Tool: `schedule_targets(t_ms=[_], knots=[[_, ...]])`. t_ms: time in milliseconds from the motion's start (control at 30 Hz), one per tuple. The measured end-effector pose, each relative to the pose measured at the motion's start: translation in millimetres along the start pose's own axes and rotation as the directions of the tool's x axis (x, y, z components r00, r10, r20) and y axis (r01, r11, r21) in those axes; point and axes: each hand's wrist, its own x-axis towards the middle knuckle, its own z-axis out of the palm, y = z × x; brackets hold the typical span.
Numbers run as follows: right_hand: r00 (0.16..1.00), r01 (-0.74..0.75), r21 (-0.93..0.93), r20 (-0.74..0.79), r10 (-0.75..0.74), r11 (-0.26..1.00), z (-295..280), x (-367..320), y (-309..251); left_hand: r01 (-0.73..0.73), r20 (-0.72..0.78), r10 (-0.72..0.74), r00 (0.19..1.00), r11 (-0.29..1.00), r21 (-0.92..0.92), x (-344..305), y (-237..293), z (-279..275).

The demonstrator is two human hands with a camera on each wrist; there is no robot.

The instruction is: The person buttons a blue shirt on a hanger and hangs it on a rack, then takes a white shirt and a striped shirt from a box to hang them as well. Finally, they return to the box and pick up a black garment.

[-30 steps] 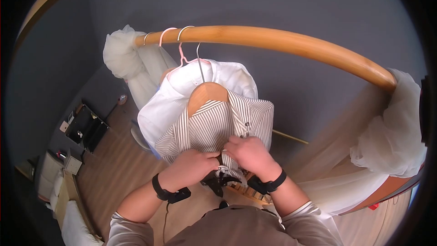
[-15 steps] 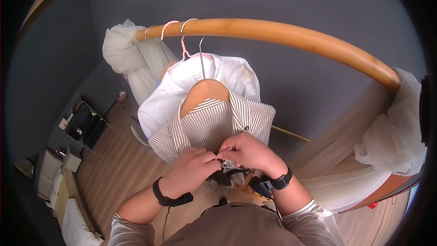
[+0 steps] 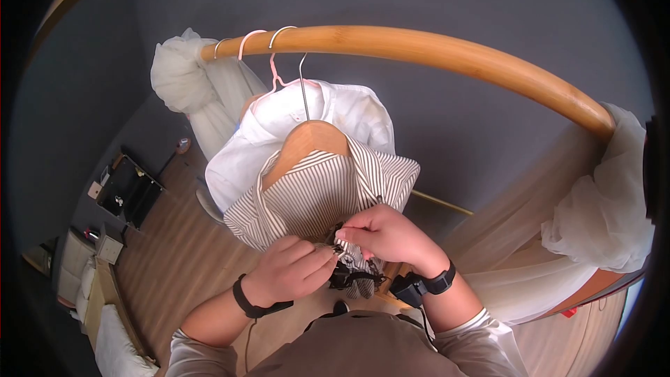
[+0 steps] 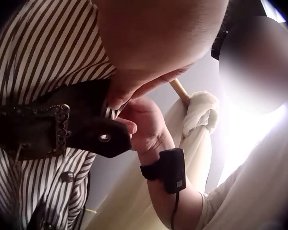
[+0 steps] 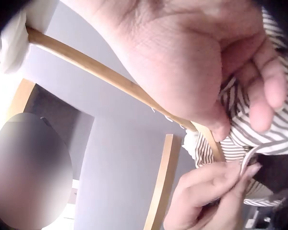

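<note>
A brown-and-white striped shirt (image 3: pixel 313 192) hangs spread at the neck on a wooden hanger (image 3: pixel 307 141) in front of me. My left hand (image 3: pixel 296 272) pinches one front edge of it between thumb and fingers, as the right wrist view also shows. Close beside it, my right hand (image 3: pixel 394 237) has its thumb and fingers curled on the other front edge. A dark belt (image 4: pixel 98 136) with an ornate metal buckle (image 4: pixel 62 129) crosses the shirt just below the left fingertips, its pointed end with an eyelet loose. Dark buttons (image 4: pixel 67 177) run down the shirt front.
Behind the striped shirt, a white shirt (image 3: pixel 234 157) hangs by a pink hanger (image 3: pixel 274 73) from a curved wooden rail (image 3: pixel 419 45). Sheer cloth (image 3: pixel 183 77) is wrapped around the rail's ends. A bed (image 3: pixel 115 335) and a black-topped table (image 3: pixel 129 192) stand at far left.
My left hand has moved slightly down, turning so the fingertips face up more. The right hand has shifted a little right. The shirt's neck opening has spread wider.
</note>
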Motion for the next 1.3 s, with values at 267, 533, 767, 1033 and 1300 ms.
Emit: schedule_targets(t_ms=[267,533,767,1033,1300], knots=[[0.981,0.157,-0.205,-0.076,-0.176,0.966,8.1,3.2,7.2,0.014,-0.008,-0.014,1.0,1.0,0.003,1.6,-2.2,0.3],[0.998,-0.021,-0.124,-0.055,0.015,0.992,5.7,-0.4,-17.9,0.015,0.016,-0.016,1.0,1.0,0.023,0.2,-4.0,-2.0],[0.983,0.148,-0.338,-0.055,-0.177,0.929,16.4,5.4,-10.3,0.028,0.0,-0.028,1.0,1.0,-0.002,-14.4,-8.1,1.0],[0.946,0.217,-0.531,-0.09,-0.31,0.819,33.6,10.2,-34.3,0.101,-0.137,-0.102,0.985,0.995,-0.014,-26.5,-18.1,-1.8],[0.912,0.293,-0.622,-0.047,-0.408,0.726,55.0,18.7,-42.5,0.182,-0.117,-0.202,0.972,0.97,-0.161,-49.5,-28.5,-2.5]])
